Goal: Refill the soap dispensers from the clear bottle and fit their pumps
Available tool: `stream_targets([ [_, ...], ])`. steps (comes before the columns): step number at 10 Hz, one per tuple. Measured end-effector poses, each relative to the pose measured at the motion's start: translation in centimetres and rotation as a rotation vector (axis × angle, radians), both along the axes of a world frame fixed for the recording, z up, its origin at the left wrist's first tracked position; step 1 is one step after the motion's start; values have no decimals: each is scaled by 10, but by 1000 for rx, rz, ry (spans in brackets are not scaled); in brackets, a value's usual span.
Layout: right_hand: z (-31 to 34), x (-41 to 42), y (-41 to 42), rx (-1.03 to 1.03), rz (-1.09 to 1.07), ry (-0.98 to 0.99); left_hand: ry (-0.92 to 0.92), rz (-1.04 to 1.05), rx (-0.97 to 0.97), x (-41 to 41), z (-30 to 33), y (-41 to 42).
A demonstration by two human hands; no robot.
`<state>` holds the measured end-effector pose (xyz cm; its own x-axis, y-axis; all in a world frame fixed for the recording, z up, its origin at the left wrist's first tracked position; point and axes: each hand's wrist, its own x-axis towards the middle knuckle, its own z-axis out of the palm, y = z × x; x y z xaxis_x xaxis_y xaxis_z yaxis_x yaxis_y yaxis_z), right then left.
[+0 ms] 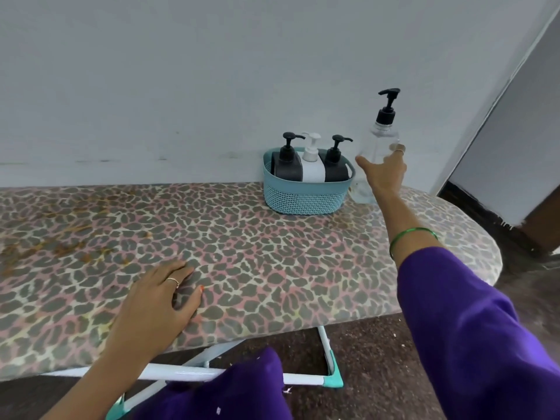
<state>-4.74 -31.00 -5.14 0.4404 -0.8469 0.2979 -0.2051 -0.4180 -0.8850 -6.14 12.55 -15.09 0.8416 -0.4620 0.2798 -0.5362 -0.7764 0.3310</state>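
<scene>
Clear bottle (379,147) stands upright, right hand (384,174) fingers (399,148) wrapped round its body.

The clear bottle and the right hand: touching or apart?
Touching. The head view shows the right hand wrapped round the clear bottle, fingers curled across its front.

The basket (304,195) wall hides the three dispensers' (312,169) lower bodies.

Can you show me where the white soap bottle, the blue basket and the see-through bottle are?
white soap dispenser (312,169), head view, on its white body.
blue basket (303,198), head view, on its front wall.
clear bottle (378,144), head view, on its clear body above the fingers.
</scene>
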Motion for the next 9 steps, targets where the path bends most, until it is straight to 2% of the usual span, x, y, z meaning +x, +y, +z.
stream_targets([
  [2, -18, 19, -9, 87, 21, -55, -14, -9, 25, 0, 2, 0],
  [4, -24, 21, -14, 59, 25, -80, -36, -21, 14, 0, 2, -1],
  [6, -24, 15, -11, 67, 87, -1, -61, -23, -9, 0, -1, 1],
  [7, -25, 9, -7, 135, 117, 48, -60, -20, -5, 0, -2, 1],
  [9, -3, -21, 32, 143, -43, -78, -47, -12, -13, 0, -5, 1],
])
